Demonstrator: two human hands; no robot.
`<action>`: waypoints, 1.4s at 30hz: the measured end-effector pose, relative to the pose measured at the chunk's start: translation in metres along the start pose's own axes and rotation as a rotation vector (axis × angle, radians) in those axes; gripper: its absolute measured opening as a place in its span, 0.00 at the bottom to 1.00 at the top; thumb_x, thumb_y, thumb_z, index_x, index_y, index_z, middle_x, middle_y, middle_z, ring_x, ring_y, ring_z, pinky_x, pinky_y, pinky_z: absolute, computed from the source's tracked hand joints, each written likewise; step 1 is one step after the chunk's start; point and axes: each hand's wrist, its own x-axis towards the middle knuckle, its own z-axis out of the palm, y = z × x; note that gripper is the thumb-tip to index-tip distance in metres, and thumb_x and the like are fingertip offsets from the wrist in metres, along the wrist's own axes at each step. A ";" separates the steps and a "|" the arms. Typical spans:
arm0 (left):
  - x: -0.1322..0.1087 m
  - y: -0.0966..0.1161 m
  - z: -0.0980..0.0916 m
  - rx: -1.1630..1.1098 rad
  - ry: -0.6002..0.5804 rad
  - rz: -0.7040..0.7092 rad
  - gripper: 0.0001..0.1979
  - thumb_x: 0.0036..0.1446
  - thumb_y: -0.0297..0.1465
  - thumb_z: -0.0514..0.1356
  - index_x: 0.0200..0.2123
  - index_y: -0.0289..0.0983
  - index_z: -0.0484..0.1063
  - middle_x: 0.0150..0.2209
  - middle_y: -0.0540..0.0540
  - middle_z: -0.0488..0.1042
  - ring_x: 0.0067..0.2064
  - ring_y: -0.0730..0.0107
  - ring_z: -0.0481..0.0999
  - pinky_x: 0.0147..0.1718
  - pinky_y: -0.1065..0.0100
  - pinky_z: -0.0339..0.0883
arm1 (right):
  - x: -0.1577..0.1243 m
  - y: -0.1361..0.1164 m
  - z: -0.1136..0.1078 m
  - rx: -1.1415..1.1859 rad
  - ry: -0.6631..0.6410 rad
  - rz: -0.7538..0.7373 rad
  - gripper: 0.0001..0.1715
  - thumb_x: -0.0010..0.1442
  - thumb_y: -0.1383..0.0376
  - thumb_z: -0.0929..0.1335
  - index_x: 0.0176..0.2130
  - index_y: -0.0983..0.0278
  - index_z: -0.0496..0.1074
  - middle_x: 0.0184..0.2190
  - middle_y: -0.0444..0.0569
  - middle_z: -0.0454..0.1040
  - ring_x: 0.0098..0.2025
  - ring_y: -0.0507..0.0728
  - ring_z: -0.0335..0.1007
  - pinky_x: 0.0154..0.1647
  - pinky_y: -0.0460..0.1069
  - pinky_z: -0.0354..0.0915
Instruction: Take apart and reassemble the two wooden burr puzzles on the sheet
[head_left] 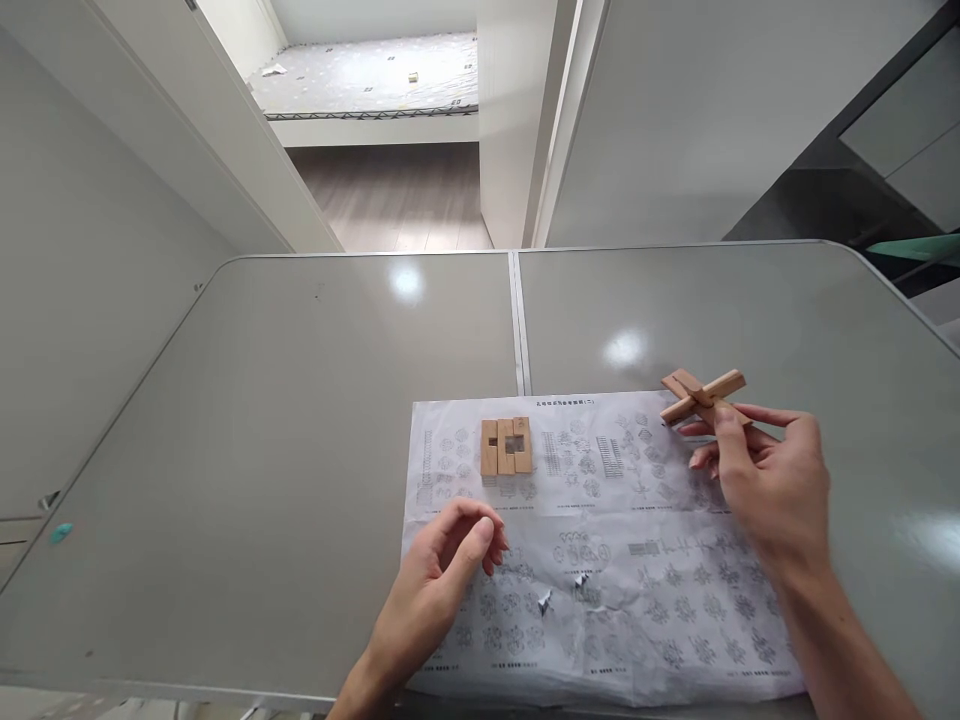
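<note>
A glossy grey table (337,400) bears a creased white paper sheet printed with diagrams (540,535). The right hand (780,480) pinches an X-shaped cluster of light-brown wooden sticks (703,396) above the sheet's far right corner; the left hand (442,560) curls loosely, holding nothing, well apart. The step seems to be handling the crossed sticks; the next move likely calls for a steady pinch. The cluster looks smooth and straight-edged, its sticks meeting at the middle. Three light-brown notched wooden bars (505,440) lie side by side on the sheet.
</note>
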 end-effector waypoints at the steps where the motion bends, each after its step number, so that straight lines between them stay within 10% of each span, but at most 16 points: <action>1: 0.000 0.001 0.001 0.002 0.000 -0.001 0.15 0.72 0.44 0.59 0.39 0.39 0.75 0.35 0.48 0.76 0.37 0.66 0.73 0.43 0.67 0.70 | 0.000 0.001 0.001 0.004 -0.020 0.004 0.26 0.65 0.42 0.73 0.48 0.56 0.65 0.33 0.47 0.85 0.23 0.57 0.78 0.26 0.51 0.70; 16: 0.008 -0.015 -0.011 0.075 -0.048 0.080 0.15 0.74 0.45 0.57 0.42 0.40 0.74 0.35 0.48 0.76 0.35 0.68 0.73 0.39 0.68 0.71 | -0.032 -0.031 -0.008 -0.177 0.058 -0.066 0.32 0.67 0.48 0.72 0.62 0.60 0.69 0.25 0.41 0.76 0.26 0.58 0.74 0.33 0.53 0.69; 23: 0.038 0.001 -0.026 0.606 0.113 0.510 0.05 0.70 0.35 0.62 0.46 0.41 0.74 0.40 0.47 0.76 0.40 0.65 0.75 0.43 0.63 0.72 | -0.049 -0.041 0.021 -0.085 -0.517 -0.510 0.12 0.73 0.55 0.70 0.50 0.58 0.75 0.38 0.48 0.79 0.33 0.56 0.77 0.25 0.47 0.71; 27: 0.064 0.008 -0.037 0.832 0.065 0.596 0.27 0.62 0.36 0.71 0.61 0.45 0.67 0.56 0.42 0.72 0.52 0.55 0.77 0.51 0.55 0.76 | -0.047 -0.047 0.043 -0.125 -0.727 -0.696 0.21 0.73 0.60 0.70 0.63 0.57 0.68 0.55 0.56 0.74 0.42 0.60 0.79 0.36 0.53 0.79; 32: 0.084 0.018 -0.041 0.920 -0.055 0.478 0.46 0.55 0.36 0.77 0.70 0.48 0.58 0.62 0.41 0.68 0.57 0.51 0.76 0.55 0.49 0.76 | -0.042 -0.052 0.064 -0.166 -0.804 -0.756 0.36 0.68 0.64 0.72 0.70 0.53 0.60 0.63 0.57 0.68 0.56 0.67 0.78 0.53 0.63 0.81; 42: 0.086 0.034 -0.064 0.607 -0.196 0.392 0.31 0.55 0.38 0.76 0.60 0.42 0.72 0.44 0.47 0.77 0.43 0.63 0.75 0.47 0.59 0.73 | -0.035 -0.060 0.064 -0.091 -0.824 -0.653 0.29 0.64 0.64 0.75 0.61 0.56 0.67 0.58 0.55 0.73 0.54 0.66 0.78 0.50 0.62 0.80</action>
